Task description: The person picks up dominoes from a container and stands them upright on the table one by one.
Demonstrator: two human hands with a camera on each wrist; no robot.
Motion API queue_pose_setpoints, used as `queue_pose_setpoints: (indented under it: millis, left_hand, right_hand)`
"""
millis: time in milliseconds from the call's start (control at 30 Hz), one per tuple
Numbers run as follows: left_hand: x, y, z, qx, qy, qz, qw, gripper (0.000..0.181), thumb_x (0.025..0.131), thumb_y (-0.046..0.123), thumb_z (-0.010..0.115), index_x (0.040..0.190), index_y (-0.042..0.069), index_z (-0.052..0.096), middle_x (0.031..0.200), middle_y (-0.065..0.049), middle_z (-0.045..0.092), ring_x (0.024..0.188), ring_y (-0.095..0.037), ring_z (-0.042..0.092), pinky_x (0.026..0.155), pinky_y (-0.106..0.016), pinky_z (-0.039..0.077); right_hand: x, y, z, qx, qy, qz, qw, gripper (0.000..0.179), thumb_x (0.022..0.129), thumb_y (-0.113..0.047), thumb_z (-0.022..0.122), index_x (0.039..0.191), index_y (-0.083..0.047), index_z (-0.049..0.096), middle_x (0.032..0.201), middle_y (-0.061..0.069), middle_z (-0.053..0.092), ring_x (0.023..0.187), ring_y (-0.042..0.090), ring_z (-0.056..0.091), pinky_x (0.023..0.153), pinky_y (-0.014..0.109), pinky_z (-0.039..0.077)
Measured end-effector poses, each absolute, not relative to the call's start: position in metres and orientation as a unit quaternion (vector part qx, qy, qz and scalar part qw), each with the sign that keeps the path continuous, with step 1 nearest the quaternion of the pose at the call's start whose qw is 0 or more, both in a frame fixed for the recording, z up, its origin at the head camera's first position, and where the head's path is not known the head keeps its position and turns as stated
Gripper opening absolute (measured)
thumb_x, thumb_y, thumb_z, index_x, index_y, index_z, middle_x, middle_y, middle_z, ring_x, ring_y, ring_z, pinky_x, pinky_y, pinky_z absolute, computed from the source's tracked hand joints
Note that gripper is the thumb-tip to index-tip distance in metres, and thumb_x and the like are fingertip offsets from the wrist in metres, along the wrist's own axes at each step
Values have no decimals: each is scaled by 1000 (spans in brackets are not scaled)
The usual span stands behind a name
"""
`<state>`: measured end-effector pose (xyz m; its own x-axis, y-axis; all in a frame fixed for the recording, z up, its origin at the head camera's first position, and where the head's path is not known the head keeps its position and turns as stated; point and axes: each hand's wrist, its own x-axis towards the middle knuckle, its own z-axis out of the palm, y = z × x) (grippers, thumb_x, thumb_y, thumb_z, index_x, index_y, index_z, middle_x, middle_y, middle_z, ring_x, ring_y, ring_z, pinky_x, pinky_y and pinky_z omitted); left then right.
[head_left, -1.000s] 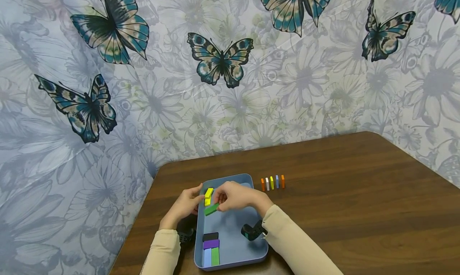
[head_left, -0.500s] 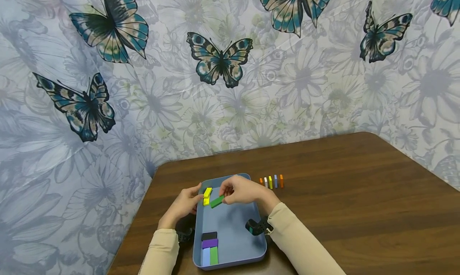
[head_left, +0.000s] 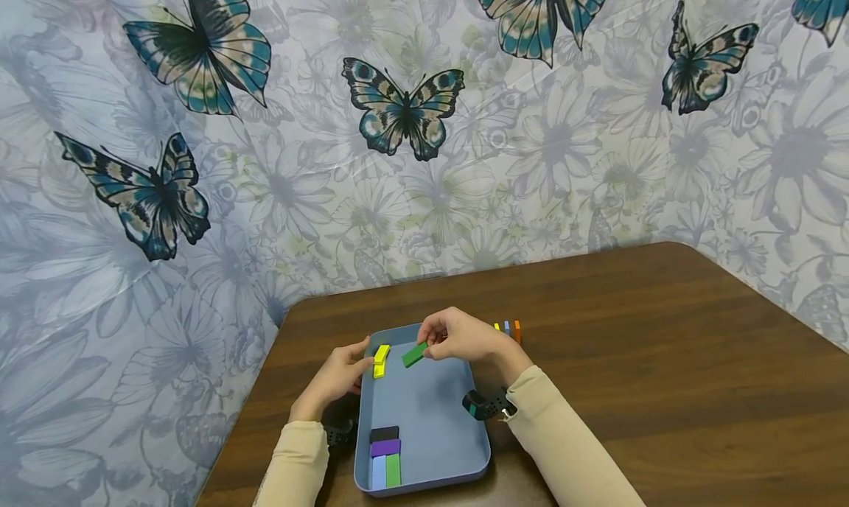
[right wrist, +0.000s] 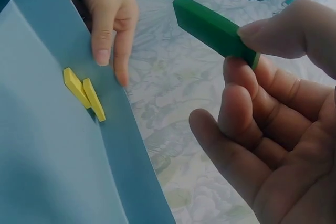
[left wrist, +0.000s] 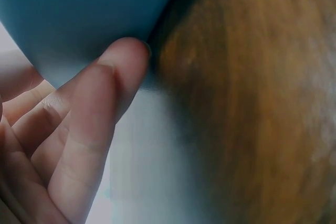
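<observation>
Just left of the right hand (head_left: pixel 459 336), whose thumb and fingers pinch one end, a green oblong block (head_left: pixel 414 355) slants over the blue rectangular tray (head_left: pixel 434 418), its long axis pointing roughly toward the left hand (head_left: pixel 335 379), which grips the tray's rim.

head view: soft, even light, wall (head_left: pixel 564 190) pale, counter (head_left: pixel 637 359) darker | left wrist: dim, counter grain blurred, pale sheen at right edge | right wrist: hazy, muted contrast, soft shadow in tray (right wrist: pixel 52 145), lower left
</observation>
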<state>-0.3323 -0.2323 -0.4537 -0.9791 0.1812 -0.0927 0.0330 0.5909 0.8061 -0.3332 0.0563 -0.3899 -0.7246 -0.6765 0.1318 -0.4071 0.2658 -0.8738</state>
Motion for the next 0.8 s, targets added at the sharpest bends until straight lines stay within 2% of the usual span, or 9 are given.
queue_pose_setpoints:
  millis: [233,333,400,500,567,633,700,767,800]
  left_hand:
    - [-332,-233,-453,69,885,450,92,59,103,15,56,157,10,33,80,-10,61,64,-20,59,67,-37,60]
    - [-332,-233,-453,65,886,451,90,58,103,15,56,157,11,34,92,-15,67,65,-20,60,67,-37,60]
    - [-332,-233,-452,66,886,450,89,58,103,15,56,156,10,35,107,-20,68,65,-21,61,66,-37,60]
    - [-332,-233,-452,68,887,449,84,58,103,15,57,156,9,36,127,-23,63,66,-21,62,65,-37,60]
    - [-332,-233,-452,69,887,449,83,58,103,15,57,156,9,36,129,-22,62,66,-21,63,65,-38,60]
    - [-332,-233,-452,66,887,449,84,58,102,16,57,156,10,36,118,-21,66,66,-21,63,66,-37,60]
    - [-332,-233,-453,63,887,451,83,58,102,16,58,156,11,36,115,-17,67,66,-21,63,66,-38,60]
    - [-332,-232,-453,62,887,449,83,58,102,16,58,156,11,37,110,-16,69,66,-21,62,66,-38,60]
    - [-332,-232,-453,62,888,449,82,58,102,16,58,155,11,37,110,-16,69,65,-21,63,65,-38,60]
  right_hand:
    - [-338,67,-388,-344,778,-511,122,11,88,1,64,98,-1,69,78,0,59,72,13,51,63,21,42]
    - [-340,72,-388,-343,771,-524,117,11,89,1,63,99,1,69,78,-1,59,72,13,51,64,22,43]
    - [-341,75,-388,-342,768,-529,113,12,90,0,63,101,1,68,79,-1,59,72,13,52,65,22,44]
    - [-343,81,-388,-334,773,-529,107,11,92,-4,65,103,-2,69,84,1,64,70,13,51,60,23,42]
    - [-344,85,-387,-330,777,-527,101,12,93,-6,65,104,-3,70,89,4,69,67,12,50,56,23,39]
    - [-345,89,-387,-327,779,-526,95,12,93,-7,66,105,-5,71,97,7,73,70,11,55,58,23,41]
    - [-345,94,-387,-329,774,-533,93,13,93,-6,66,105,-3,70,101,11,74,73,12,60,62,25,46]
    - [-344,97,-387,-333,768,-540,90,13,93,-4,66,105,0,69,103,14,75,85,12,66,76,28,51]
    - [-344,99,-387,-333,764,-545,90,13,93,-4,66,105,1,68,102,15,75,87,13,68,80,29,53]
